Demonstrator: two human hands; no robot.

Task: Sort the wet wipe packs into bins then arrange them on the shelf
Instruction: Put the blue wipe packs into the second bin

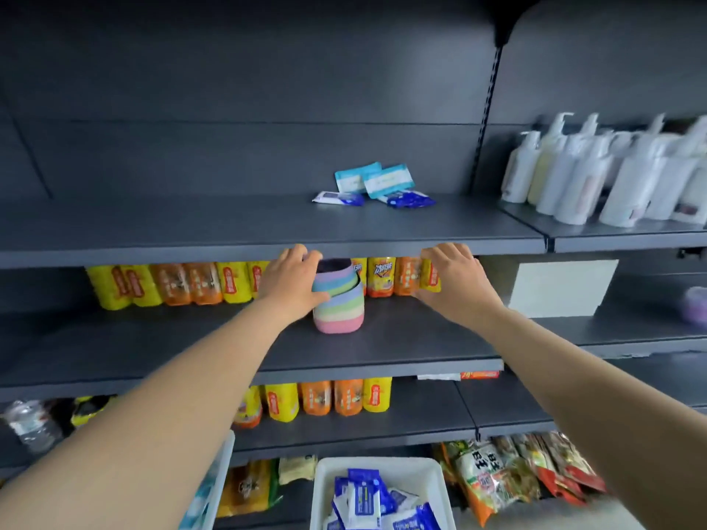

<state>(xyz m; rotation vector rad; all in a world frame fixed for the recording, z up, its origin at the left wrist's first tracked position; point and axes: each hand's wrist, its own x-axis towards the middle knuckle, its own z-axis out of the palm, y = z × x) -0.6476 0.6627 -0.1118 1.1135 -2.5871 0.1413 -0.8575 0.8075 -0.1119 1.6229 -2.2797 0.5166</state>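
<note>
The dark shelf [229, 231] spans mid-frame, with four wet wipe packs [373, 185] lying loose at upper centre. Low centre, a white bin [319, 491] holds more packs. At centre, the left hand [292, 285] curls around a striped woven basket [338, 309]; the right hand [453, 281] hovers spread, holding nothing. Best to steady the soft basket with both hands before loading it
</note>
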